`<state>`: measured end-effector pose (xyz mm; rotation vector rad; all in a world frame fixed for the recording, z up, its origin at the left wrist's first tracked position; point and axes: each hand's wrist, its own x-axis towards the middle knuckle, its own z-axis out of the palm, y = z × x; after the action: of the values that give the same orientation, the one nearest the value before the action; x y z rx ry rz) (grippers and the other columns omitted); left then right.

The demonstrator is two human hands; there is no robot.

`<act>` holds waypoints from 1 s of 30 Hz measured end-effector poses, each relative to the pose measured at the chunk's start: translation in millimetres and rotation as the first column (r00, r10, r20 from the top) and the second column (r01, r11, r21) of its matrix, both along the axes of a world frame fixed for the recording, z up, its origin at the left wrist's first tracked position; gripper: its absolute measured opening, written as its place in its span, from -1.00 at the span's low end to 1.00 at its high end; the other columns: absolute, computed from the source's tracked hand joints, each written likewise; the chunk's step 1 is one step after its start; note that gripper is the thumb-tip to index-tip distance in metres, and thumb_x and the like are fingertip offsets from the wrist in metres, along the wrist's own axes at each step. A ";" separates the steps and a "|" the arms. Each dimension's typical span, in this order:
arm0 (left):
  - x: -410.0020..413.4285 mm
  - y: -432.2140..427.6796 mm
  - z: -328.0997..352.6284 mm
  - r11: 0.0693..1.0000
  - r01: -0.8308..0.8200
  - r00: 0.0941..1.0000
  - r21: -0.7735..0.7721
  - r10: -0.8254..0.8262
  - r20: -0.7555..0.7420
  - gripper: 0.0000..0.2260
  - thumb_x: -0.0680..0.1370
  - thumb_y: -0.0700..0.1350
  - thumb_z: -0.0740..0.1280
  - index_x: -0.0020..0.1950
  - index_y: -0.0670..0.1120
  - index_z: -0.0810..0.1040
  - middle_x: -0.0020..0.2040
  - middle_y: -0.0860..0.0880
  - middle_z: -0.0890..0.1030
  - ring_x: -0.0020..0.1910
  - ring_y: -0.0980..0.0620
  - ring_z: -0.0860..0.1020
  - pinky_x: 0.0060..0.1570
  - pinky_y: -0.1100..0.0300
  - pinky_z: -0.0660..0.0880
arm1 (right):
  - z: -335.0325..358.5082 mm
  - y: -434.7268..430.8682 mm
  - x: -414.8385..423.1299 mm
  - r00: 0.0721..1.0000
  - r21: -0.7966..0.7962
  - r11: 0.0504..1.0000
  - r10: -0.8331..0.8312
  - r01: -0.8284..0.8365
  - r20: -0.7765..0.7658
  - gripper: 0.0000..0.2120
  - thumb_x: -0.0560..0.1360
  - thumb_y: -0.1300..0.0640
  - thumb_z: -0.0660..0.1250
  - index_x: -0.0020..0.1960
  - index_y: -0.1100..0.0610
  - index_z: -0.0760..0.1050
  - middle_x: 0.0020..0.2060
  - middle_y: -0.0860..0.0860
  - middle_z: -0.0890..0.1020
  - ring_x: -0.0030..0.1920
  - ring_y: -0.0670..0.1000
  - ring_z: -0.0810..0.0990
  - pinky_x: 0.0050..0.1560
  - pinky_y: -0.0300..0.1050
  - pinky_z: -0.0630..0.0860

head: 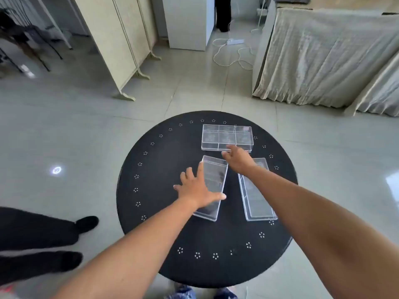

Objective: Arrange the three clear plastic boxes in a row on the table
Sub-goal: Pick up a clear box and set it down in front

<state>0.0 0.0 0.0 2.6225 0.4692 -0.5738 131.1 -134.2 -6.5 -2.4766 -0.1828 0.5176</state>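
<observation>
— Both hands are over the round black table (164, 212)? 
— Yes. Left hand (197, 188) lies spread flat against the left clear rectangular plastic box (212, 190), thumb across its top. Right hand (238, 159) reaches, fingers loosely open, to the near edge of the far clear divided plastic box (226, 137).
— And the third? 
— Right clear plastic box (257, 201), partly hidden under the right forearm. Contents are hard to make out; all look empty.

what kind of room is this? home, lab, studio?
Probably a makeshift indoor recording or work space, not clearly a home. Clues: folding screen partitions, furniture draped in beige cloth, and a power strip with its cord loose on the tiled floor, around a small round black table.
</observation>
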 end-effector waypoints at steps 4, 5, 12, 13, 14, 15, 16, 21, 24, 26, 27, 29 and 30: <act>-30.3 -10.5 -28.2 0.997 -0.077 0.995 0.014 0.077 -0.059 0.27 0.11 0.44 0.43 0.55 0.18 -0.34 0.57 -0.12 -0.06 0.55 -0.20 0.00 0.36 -0.38 0.21 | -21.7 10.0 -8.0 0.993 0.023 0.998 -0.054 0.056 -0.104 -0.47 0.62 -0.01 0.16 0.54 0.14 0.25 0.41 0.24 0.45 0.39 0.25 0.44 0.37 0.05 0.35; -35.7 -11.8 -34.1 0.995 -0.100 0.994 -0.003 0.100 -0.047 0.27 0.11 0.41 0.45 0.54 0.19 -0.34 0.56 -0.11 -0.02 0.52 -0.19 0.05 0.35 -0.33 0.25 | -29.1 13.5 -8.9 0.990 0.016 0.998 -0.051 0.054 -0.133 -0.47 0.62 0.00 0.15 0.55 0.14 0.24 0.43 0.25 0.42 0.41 0.26 0.41 0.39 0.06 0.33; -46.9 -12.2 -52.3 0.966 -0.206 0.969 -0.156 0.224 0.109 0.23 0.18 0.27 0.51 0.51 0.26 -0.37 0.36 -0.07 0.25 0.24 -0.11 0.36 0.12 -0.03 0.51 | -42.6 20.8 -7.8 0.979 0.019 0.997 -0.071 0.076 -0.193 -0.46 0.59 -0.03 0.21 0.51 0.14 0.30 0.43 0.19 0.43 0.41 0.21 0.42 0.41 0.01 0.33; -47.0 -9.0 -52.3 0.966 -0.198 0.970 -0.164 0.217 0.106 0.22 0.19 0.25 0.51 0.51 0.26 -0.37 0.36 -0.07 0.24 0.24 -0.11 0.36 0.10 -0.02 0.52 | -43.0 20.2 -7.5 0.978 0.021 0.997 -0.074 0.080 -0.195 -0.45 0.57 -0.04 0.24 0.50 0.15 0.30 0.42 0.19 0.44 0.40 0.21 0.43 0.39 -0.01 0.34; -47.0 -5.1 -52.2 0.967 -0.192 0.972 -0.169 0.211 0.103 0.21 0.20 0.23 0.51 0.50 0.27 -0.38 0.36 -0.06 0.23 0.24 -0.11 0.36 0.10 -0.02 0.52 | -42.9 18.9 -7.2 0.977 0.021 0.997 -0.073 0.079 -0.200 -0.43 0.55 -0.04 0.27 0.49 0.17 0.31 0.40 0.18 0.45 0.39 0.20 0.44 0.36 -0.03 0.34; -47.4 -0.1 -52.3 0.968 -0.186 0.974 -0.170 0.205 0.101 0.21 0.21 0.21 0.51 0.50 0.28 -0.38 0.36 -0.06 0.22 0.24 -0.11 0.35 0.10 -0.02 0.52 | -42.8 18.4 -7.2 0.975 0.021 0.997 -0.068 0.074 -0.211 -0.42 0.53 -0.03 0.31 0.48 0.18 0.31 0.38 0.17 0.47 0.37 0.19 0.46 0.32 -0.04 0.36; -47.9 5.7 -51.1 0.969 -0.179 0.976 -0.169 0.197 0.097 0.20 0.20 0.20 0.50 0.49 0.29 -0.38 0.36 -0.06 0.22 0.25 -0.11 0.35 0.11 -0.02 0.51 | -44.3 17.8 -6.4 0.973 0.025 0.997 -0.065 0.072 -0.224 -0.41 0.51 -0.02 0.35 0.46 0.18 0.32 0.34 0.16 0.50 0.33 0.18 0.48 0.30 -0.04 0.38; -41.0 43.5 -46.1 0.936 -0.187 0.979 -0.299 0.202 0.022 0.14 0.18 0.13 0.45 0.50 0.35 -0.31 0.36 -0.01 0.23 0.34 -0.05 0.32 0.26 0.00 0.43 | -39.5 19.2 -1.3 0.965 0.159 0.981 -0.071 0.114 -0.254 -0.53 0.45 -0.03 0.40 0.31 0.08 0.44 0.08 0.03 0.60 0.05 0.06 0.57 0.20 -0.01 0.50; -30.8 74.3 -41.7 0.856 -0.229 0.971 -0.464 0.232 -0.051 0.04 0.20 0.17 0.45 0.55 0.32 -0.08 0.40 -0.01 0.27 0.37 0.02 0.38 0.35 0.04 0.37 | -27.0 22.1 3.3 0.965 0.314 0.935 -0.090 0.167 -0.245 -0.81 0.51 0.06 0.37 0.10 0.06 0.53 -0.17 -0.05 0.59 -0.15 -0.05 0.50 -0.13 -0.19 0.44; -25.0 89.5 -30.2 0.768 -0.256 0.964 -0.586 0.249 -0.095 -0.12 0.24 0.14 0.46 0.52 0.27 0.19 0.41 -0.03 0.36 0.31 0.02 0.44 0.27 0.03 0.46 | -19.2 24.6 4.8 0.955 0.386 0.898 -0.104 0.210 -0.279 -0.90 0.53 0.08 0.34 0.03 0.05 0.55 -0.17 -0.05 0.58 -0.12 -0.06 0.51 -0.19 -0.23 0.37; -22.5 95.4 -22.8 0.708 -0.270 0.960 -0.653 0.249 -0.127 -0.24 0.28 0.11 0.44 0.48 0.24 0.31 0.38 -0.03 0.42 0.24 0.02 0.49 0.14 -0.01 0.53 | -16.0 25.9 4.7 0.945 0.410 0.883 -0.100 0.229 -0.312 -0.90 0.53 0.06 0.34 0.03 0.03 0.54 -0.14 -0.04 0.58 -0.09 -0.05 0.51 -0.17 -0.21 0.37; -18.4 107.3 -11.1 0.557 -0.311 0.949 -0.770 0.219 -0.225 -0.43 0.36 0.10 0.38 0.38 0.17 0.46 0.29 -0.05 0.53 0.11 -0.02 0.56 0.02 -0.10 0.59 | -12.2 27.9 3.7 0.919 0.455 0.848 -0.087 0.271 -0.386 -0.77 0.47 -0.05 0.35 0.09 0.00 0.53 -0.08 -0.03 0.59 0.00 -0.01 0.51 -0.07 -0.13 0.37; -16.3 114.3 -8.2 0.472 -0.344 0.939 -0.812 0.196 -0.283 -0.45 0.36 0.13 0.36 0.37 0.13 0.49 0.27 -0.10 0.57 0.07 -0.09 0.59 0.01 -0.14 0.58 | -10.5 28.1 2.7 0.904 0.476 0.831 -0.073 0.289 -0.421 -0.65 0.40 -0.11 0.35 0.14 -0.01 0.53 -0.03 -0.03 0.60 0.03 0.01 0.52 0.00 -0.09 0.38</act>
<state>-16.3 114.3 -8.2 1.4983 0.4699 -0.6726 133.9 -106.1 -17.0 -1.7843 0.0718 0.7464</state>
